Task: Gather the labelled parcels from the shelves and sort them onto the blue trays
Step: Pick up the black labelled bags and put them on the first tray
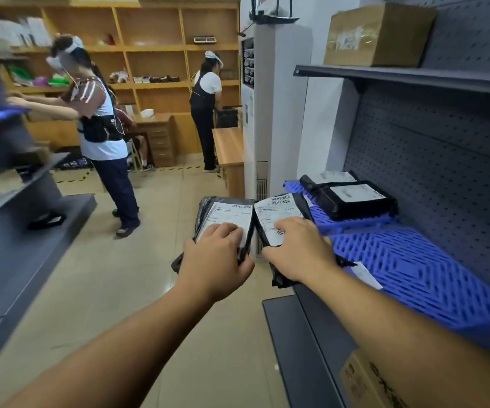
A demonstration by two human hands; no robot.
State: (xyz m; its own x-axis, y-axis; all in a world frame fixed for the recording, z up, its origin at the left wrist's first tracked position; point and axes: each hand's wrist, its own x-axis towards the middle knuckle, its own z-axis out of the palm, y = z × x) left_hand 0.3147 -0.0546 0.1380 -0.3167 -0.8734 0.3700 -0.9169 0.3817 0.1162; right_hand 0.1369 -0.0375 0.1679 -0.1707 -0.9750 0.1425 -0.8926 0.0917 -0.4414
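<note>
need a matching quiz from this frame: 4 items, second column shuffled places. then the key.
Items:
1. cardboard box
2. left hand
3. near blue tray
4. far blue tray

Places/states:
A. carries black parcels
B. on the top grey shelf
C. grips a labelled black parcel
D. mostly bare, a white slip at its edge

Pairs: 1-B, 2-C, 3-D, 4-A

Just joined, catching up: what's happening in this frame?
A person holds two black labelled parcels, one in the left hand and one in the right hand, over the aisle beside a grey shelf. Neither is on a blue tray yet. The farther tray already carries a few black parcels. Two other people work at shelves behind.
</note>
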